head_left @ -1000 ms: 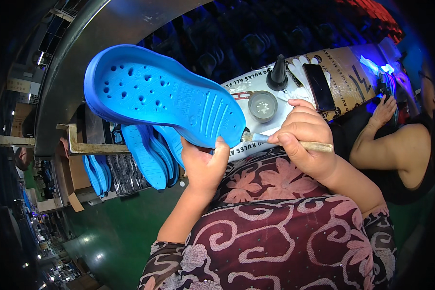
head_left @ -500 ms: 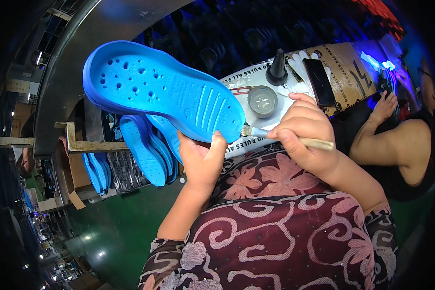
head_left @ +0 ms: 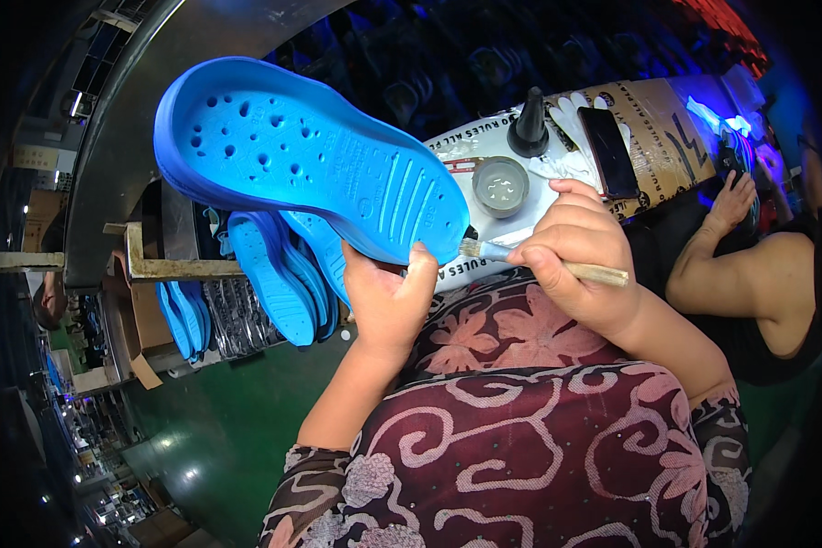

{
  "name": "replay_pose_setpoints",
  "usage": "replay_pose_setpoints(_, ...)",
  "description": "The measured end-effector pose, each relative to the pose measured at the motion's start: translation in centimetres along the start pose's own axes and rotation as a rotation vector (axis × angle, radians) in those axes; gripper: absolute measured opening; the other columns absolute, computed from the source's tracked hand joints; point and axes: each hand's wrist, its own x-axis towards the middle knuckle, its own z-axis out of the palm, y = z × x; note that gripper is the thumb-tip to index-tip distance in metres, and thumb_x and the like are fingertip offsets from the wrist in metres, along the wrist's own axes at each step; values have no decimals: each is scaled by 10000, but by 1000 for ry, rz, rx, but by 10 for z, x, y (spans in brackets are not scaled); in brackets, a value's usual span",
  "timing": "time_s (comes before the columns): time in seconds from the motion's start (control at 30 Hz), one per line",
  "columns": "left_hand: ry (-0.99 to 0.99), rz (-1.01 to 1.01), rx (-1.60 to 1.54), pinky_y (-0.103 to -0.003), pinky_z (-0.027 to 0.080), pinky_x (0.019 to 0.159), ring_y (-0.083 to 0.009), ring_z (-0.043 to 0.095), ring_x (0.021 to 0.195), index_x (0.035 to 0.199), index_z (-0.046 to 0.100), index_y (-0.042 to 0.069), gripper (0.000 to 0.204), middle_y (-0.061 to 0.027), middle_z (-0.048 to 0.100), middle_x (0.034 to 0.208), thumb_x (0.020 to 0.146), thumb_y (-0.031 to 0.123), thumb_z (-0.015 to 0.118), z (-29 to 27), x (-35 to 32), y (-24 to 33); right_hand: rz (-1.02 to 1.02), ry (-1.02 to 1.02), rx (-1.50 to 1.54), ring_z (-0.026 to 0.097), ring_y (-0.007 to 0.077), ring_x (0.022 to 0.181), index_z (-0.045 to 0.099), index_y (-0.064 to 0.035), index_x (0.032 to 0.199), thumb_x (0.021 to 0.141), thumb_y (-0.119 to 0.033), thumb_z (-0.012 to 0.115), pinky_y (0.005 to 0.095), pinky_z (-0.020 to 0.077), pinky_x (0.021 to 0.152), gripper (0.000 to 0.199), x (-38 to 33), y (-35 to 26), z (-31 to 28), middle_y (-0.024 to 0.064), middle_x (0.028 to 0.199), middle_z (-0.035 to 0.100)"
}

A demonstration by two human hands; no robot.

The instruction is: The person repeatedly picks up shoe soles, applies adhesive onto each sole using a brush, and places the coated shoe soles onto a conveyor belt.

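Note:
A large blue shoe sole [head_left: 338, 173] with round holes at its broad end and ribs at its narrow end is tilted up before me. My left hand [head_left: 388, 297] grips its near edge close to the narrow end, thumb on the upper face, other fingers hidden beneath. Between the fingers of my right hand [head_left: 580, 242] is a paintbrush [head_left: 603, 273] with a wooden handle. Its bristles touch or nearly touch the sole's narrow tip. Just beyond the brush, a round tub of greyish clear liquid [head_left: 500, 187] stands on a white printed surface [head_left: 475, 269].
A black cone-shaped object [head_left: 528, 128], white gloves [head_left: 571, 137] and a dark phone [head_left: 608, 153] lie beyond the tub, beside brown cardboard [head_left: 658, 128]. More blue soles [head_left: 272, 279] stand at left by a wooden bar [head_left: 187, 268]. A co-worker's arm [head_left: 717, 260] is at right.
The sole has swung slightly, its broad end a little farther away and its tip shifted right. My left hand moved slightly right with it. The brush stays near the tip.

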Motion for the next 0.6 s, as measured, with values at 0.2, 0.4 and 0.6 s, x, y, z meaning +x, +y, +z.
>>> replay_pose_setpoints(0.2, 16, 26, 49, -336, 456, 899, -213, 592, 965, 1193, 417, -83, 494, -165, 588, 1072, 752, 30, 607, -5, -4, -1, 18, -22, -52, 568, 211, 666, 672, -97, 715, 835, -182, 636, 391, 395, 897, 151, -3, -1, -9, 23, 654, 586)
replay_pose_setpoints(0.4, -28, 45, 122, -328, 475, 870, -221, 614, 951, 1187, 429, -84, 492, -172, 604, 1057, 746, 33, 614, -1, -4, 6, -9, 5, -60, 560, 215, 656, 669, -96, 705, 811, -165, 654, 398, 395, 898, 127, 6, -3, -5, 21, 632, 571)
replay_pose_setpoints(0.6, -24, 47, 85, -336, 477, 868, -227, 615, 953, 1194, 430, -83, 497, -168, 606, 1053, 745, 23, 614, 0, 2, 5, -29, -1, -179, 551, 218, 649, 664, -92, 700, 783, -153, 674, 406, 393, 896, 104, 7, 1, -20, 23, 633, 570)
